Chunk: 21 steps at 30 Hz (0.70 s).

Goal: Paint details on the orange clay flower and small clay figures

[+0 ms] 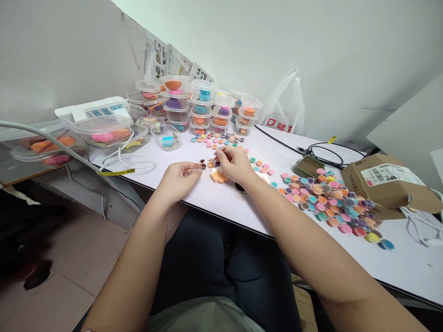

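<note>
My right hand (pixel 235 165) is closed in a pinch on a thin paintbrush. The brush's tip end is over a small orange paint pot (pixel 210 163). My left hand (pixel 183 180) has its thumb and fingers closed at the edge of a small dark brown paint pot (pixel 203 166), steadying it on the table. Between the hands lies an orange flower-shaped piece (pixel 218 175) with a scalloped rim. Partly under my right wrist sits a round container with dark contents (pixel 238 187).
Stacked clear tubs (pixel 200 109) of coloured pieces line the back. A large heap of small paint pots (pixel 332 198) spreads at right, beside an open cardboard box (pixel 384 184) and black cable (pixel 325 154). A white plastic bag (pixel 285 106) and power strip (pixel 93 109) stand behind.
</note>
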### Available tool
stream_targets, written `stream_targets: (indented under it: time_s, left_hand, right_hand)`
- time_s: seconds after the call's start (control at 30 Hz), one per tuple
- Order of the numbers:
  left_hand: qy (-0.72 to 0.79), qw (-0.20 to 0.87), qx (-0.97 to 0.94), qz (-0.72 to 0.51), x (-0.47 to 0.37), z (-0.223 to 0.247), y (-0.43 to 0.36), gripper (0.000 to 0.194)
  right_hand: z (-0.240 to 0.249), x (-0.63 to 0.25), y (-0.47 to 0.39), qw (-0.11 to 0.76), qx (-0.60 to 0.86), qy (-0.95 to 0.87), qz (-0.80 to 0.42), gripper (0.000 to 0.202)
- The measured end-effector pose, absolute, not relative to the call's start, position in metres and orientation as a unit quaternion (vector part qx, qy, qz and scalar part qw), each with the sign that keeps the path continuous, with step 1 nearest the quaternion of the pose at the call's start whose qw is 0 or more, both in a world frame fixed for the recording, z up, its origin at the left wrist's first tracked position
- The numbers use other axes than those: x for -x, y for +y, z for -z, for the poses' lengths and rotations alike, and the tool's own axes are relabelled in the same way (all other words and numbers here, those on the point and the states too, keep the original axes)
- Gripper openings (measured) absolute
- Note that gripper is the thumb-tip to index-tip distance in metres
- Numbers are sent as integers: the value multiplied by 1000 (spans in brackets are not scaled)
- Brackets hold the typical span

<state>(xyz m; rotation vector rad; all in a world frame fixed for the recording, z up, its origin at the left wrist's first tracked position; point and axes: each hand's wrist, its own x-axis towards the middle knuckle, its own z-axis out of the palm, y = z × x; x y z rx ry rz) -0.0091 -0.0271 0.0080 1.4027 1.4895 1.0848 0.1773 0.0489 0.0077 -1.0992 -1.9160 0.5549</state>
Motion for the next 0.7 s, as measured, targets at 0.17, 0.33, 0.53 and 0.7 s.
stream_targets:
  time_s: [0.17,0.33,0.53,0.7]
  left_hand:
    - [572,410,-514,-490,20,-6,0,30]
    - [547,387,-499,-549,23,-1,11,23]
    - [524,387,-528,-545,28,10,4,27]
    - [507,396,-572,-508,28,7,-2,31]
  right_hand:
    - [-8,-178,50,429,448,-751,-226,25]
    - [-6,-179,52,421,448,-751,-240,26]
    - [-9,-176,49,399,447,-771,-216,26]
    - [-9,-174,48,365,431,-794,-225,23]
